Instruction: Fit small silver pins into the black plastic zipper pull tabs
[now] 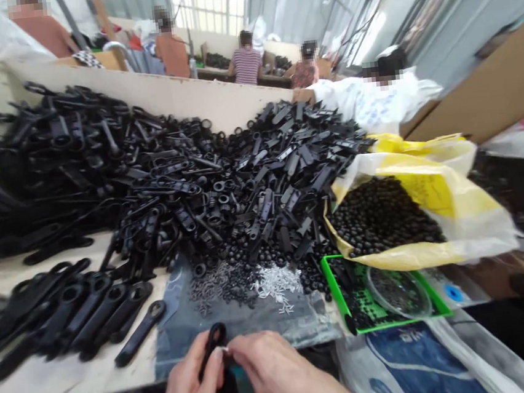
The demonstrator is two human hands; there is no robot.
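**Two hands hold a small black plastic piece with a loop above a grey cloth**

The left hand (186, 386) has a narrow grip on the black plastic piece (210, 350). The right hand (278, 368) is just beside it, and I cannot tell if it grips too. Farther ahead lie a big pile of black plastic parts (224, 188), small silver pieces (277, 281), a green tray (345, 293) and a yellow bag (434, 254) of black beads.

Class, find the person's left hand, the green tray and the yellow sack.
Left hand (187, 383): head view, back of the hand.
Green tray (334, 291): head view, left rim.
Yellow sack (429, 196): head view, yellow panel.
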